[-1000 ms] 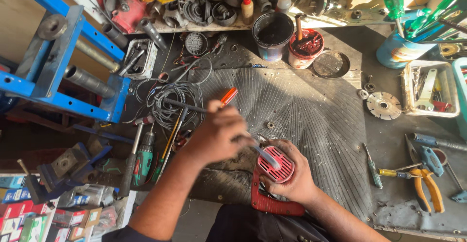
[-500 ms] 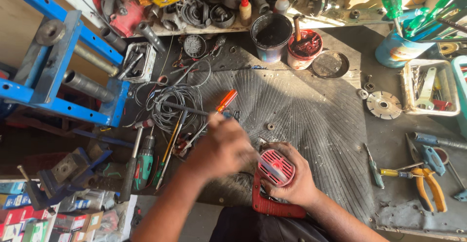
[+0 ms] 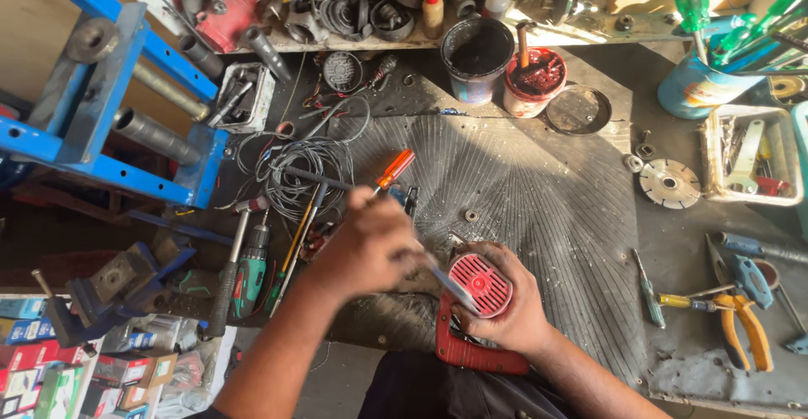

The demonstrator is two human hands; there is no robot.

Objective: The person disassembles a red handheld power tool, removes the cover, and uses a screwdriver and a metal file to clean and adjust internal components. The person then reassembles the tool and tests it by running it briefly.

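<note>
Both hands sit low centre at the near edge of the worktop. Our left hand is closed in a fist round the handle of a screwdriver; the handle itself is hidden inside the fist, only the metal shaft shows. Our right hand is wrapped round a red power tool, fingers curled under its round vented end cap, gripping it firmly.

Key relation: the cap lies just right of and slightly below the left hand. The screwdriver's long axis runs diagonally from upper left to lower right, tip touching or nearly touching the left edge of the cap; we cannot tell the exact contact point. The right hand is the nearer one, already on the tool; the left reaches it only through the shaft.

Nearby: an orange-handled screwdriver just above the left hand, a coil of wire to its left, orange pliers well apart on the right, a cutting disc farther up.
</note>
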